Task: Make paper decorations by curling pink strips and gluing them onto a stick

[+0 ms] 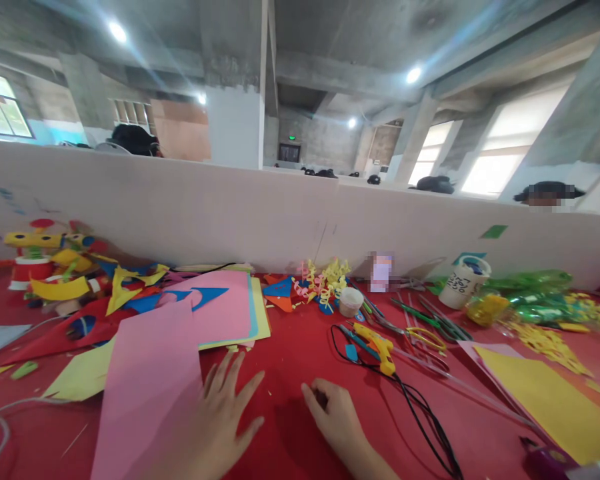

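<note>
My left hand (220, 417) is open, its fingers spread over the red table and the edge of a pink sheet (153, 373). Beneath and behind that sheet lies a stack of pink, blue and yellow sheets (230, 310). To the right, my right hand (335, 413) rests curled into a loose fist; nothing shows in its fingers. Beyond it lies a yellow glue gun (377, 347) with a black cord. A small white tub (351, 302) stands farther back, beside curly pink and yellow strips (325, 283).
Scissors (425, 339) and other tools lie right of the glue gun. A white cup (464, 283), green plastic bottles (543, 300) and yellow sheets (555, 393) fill the right side. Colourful cut-out figures (45, 267) crowd the left. A white partition (280, 220) runs along the back.
</note>
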Tool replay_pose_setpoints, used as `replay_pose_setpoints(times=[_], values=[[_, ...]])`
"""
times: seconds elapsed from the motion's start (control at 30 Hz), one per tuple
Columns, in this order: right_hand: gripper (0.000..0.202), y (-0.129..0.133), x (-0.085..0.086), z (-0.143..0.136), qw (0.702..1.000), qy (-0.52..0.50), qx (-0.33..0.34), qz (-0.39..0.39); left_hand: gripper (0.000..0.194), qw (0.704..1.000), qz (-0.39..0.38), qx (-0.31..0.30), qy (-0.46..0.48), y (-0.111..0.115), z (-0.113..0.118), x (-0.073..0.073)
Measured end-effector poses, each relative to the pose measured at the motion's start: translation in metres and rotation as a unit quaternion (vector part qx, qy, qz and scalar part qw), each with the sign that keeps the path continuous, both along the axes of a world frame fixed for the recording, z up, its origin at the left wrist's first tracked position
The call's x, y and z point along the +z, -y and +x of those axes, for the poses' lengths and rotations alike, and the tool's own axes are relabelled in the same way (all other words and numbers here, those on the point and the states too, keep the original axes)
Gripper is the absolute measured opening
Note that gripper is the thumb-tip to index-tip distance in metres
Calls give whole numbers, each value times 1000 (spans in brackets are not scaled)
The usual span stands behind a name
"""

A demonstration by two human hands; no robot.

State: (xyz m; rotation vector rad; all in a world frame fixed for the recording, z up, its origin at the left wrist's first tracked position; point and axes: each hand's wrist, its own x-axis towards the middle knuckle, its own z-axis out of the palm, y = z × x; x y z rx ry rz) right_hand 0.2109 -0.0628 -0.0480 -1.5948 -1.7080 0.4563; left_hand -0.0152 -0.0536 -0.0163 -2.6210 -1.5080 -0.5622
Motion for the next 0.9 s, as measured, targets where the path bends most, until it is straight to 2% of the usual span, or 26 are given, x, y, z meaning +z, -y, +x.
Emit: replay_pose_setpoints(times=[0.1, 0.2, 0.37, 0.5, 0.57, 0.67, 0.77, 0.9], values=[[44, 0, -2, 1, 1000, -3, 11, -7, 53, 997, -44, 36, -48, 9, -23, -13], [44, 0, -2, 3, 1000, -4, 19, -17, 52, 994, -78, 43, -58, 18, -31, -21], [44, 3, -1, 4, 1000, 3, 18, -22, 50, 997, -63, 29, -42, 29, -27, -22], [28, -6, 7, 1, 999, 9, 34, 12, 52, 999, -36, -10, -15, 35, -28, -20], [25, -24, 15, -2, 995, 66, 59, 49, 50, 999, -28, -21, -3, 34, -33, -20], [38, -68, 27, -10, 982, 166, 80, 43, 47, 999, -33, -22, -9, 27, -45, -20], [40, -123, 34, -20, 978, 206, 26, -6, 47, 999, -41, -4, -26, 19, -57, -19], [38, -181, 30, -34, 982, 190, -2, -18, 49, 998, -24, 41, -33, 15, -62, -17]])
